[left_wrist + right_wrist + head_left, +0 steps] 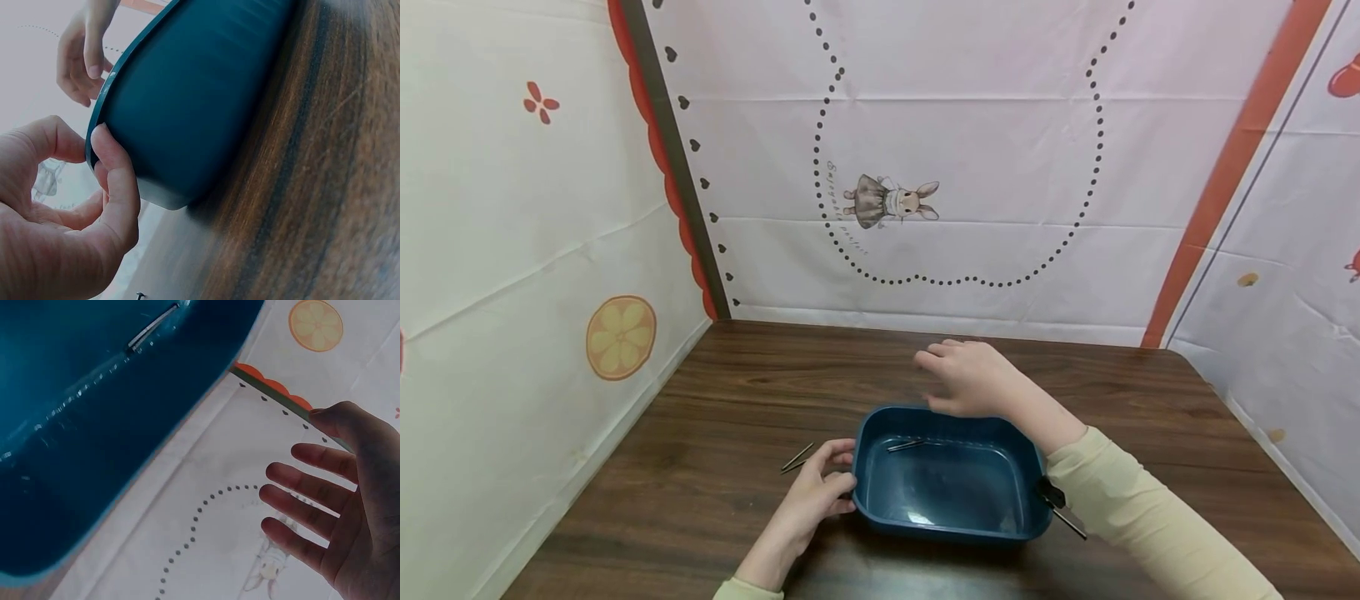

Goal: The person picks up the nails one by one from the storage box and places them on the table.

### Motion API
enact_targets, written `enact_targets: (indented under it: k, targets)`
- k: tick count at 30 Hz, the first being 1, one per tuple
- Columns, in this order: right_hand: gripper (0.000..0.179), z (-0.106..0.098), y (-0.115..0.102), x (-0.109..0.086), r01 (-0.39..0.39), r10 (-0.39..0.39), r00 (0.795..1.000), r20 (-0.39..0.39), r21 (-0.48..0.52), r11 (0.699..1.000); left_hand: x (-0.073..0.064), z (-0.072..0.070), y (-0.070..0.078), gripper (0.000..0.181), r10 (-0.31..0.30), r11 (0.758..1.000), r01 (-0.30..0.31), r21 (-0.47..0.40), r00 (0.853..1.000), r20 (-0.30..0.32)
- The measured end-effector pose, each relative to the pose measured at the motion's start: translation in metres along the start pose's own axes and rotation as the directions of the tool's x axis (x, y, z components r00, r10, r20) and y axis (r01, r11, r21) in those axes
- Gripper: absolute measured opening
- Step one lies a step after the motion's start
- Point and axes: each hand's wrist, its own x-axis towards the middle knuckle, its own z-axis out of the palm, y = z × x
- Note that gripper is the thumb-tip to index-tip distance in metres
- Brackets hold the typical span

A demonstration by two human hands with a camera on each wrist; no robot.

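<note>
A dark blue rectangular basin (pixel 951 533) stands upright on the wooden table. My left hand (pixel 820 483) holds its left rim, with thumb and fingers pinched over the edge in the left wrist view. Above the far rim hovers my right hand (pixel 966 379), apart from the basin, its fingers spread and loosely bent around nothing in the right wrist view (pixel 331 494). Inside the basin, toward the back left, lie thin metal nail-like pieces (pixel 906 446). Several similar thin metal pieces (pixel 796 458) lie on the table beside my left hand, partly hidden by it.
Right of the basin a thin metal rod (pixel 1067 523) shows beside a black piece (pixel 1051 492) near my right sleeve (pixel 1120 483). The brown table (pixel 760 367) meets printed white cloth walls (pixel 970 167) at the back and both sides.
</note>
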Motion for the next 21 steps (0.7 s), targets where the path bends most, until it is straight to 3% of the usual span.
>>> enact_targets:
  k: [21]
  targets:
    - [0.034, 0.026, -0.012, 0.007, 0.004, -0.013, 0.996, 0.083, 0.106, 0.994, -0.001, 0.0, 0.001, 0.06, -0.002, 1.0, 0.003, -0.005, 1.0, 0.007]
